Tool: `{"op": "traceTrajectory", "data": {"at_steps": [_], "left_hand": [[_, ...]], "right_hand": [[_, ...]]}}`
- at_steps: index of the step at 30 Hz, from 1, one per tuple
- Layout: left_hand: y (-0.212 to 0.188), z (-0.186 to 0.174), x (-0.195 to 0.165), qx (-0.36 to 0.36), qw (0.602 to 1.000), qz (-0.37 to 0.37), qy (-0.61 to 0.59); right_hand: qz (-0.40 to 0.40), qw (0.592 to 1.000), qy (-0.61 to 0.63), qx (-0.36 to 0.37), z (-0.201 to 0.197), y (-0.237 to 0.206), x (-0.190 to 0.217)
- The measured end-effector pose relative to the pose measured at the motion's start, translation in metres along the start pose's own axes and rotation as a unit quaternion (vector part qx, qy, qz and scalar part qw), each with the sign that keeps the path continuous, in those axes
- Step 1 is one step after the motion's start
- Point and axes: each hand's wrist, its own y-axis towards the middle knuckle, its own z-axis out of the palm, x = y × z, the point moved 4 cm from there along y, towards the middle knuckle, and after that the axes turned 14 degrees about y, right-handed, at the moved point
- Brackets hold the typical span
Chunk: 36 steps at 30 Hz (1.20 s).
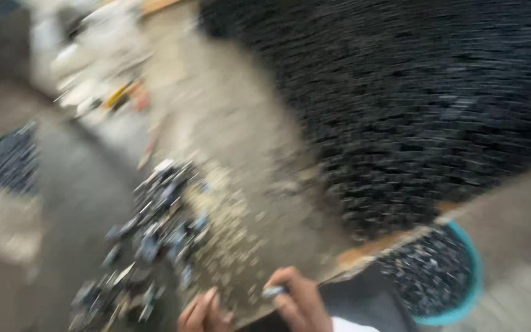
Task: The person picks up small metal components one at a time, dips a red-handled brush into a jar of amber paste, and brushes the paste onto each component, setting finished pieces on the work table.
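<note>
While the head view is smeared by motion, the layout still reads. Right hand (299, 301) sits at the bottom edge, fingers (281, 289) pinched shut on one small grey part (273, 291), held just above the near edge of the desk (216, 123). Left hand (204, 313) is beside it, lower left, fingers curled loosely. I can't tell if it holds anything or touches the desk.

Near the left hand, up and to the left, lies a loose heap of small dark and grey parts (155, 227) on the desk. Pale crumbs or chips (235, 227) are strewn between that heap and the hands. A big stacked mass of thin black pieces (413, 104) fills the upper right. A teal-rimmed tub (447, 276) holding black bits sits lower right, past the desk edge, close to the right hand.

How to do it well, as I judge it: keep the pinch on the part firm but at the tips, take one piece at a time, keep the head steady so the part stays in sight, and move in short paths between heap and tub.

Counts: hands 2; part in pinch 1; tub 1; heap 1; black stack 1, with another dark patch (10, 160) at far left, too blurred to identify. Loose parts in the heap: too blurred to count. Far clutter (106, 74) at top left: yellow and white items, uncountable.
</note>
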Motion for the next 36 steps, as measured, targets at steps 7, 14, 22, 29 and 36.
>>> {"op": "traceTrajectory", "data": {"at_steps": [7,14,22,29,36], "left_hand": [[-0.004,0.021,0.080,0.157,0.974,0.002,-0.162],[-0.028,0.039,0.054,0.196,0.962,-0.054,-0.182],[-0.067,0.065,0.013,0.105,0.931,-0.031,-0.349],[-0.092,0.058,0.044,0.110,0.952,0.220,-0.180],[-0.103,0.028,0.009,0.175,0.932,-0.116,-0.296]], "right_hand": [[0.068,0.986,0.151,0.020,0.003,0.001,0.002],[0.143,0.935,0.321,-0.048,-0.009,-0.021,-0.016],[0.173,0.915,0.354,-0.088,-0.029,-0.053,-0.029],[0.227,0.849,0.458,-0.135,-0.014,-0.058,-0.039],[0.250,0.804,0.538,-0.042,-0.007,-0.052,-0.046]]}}
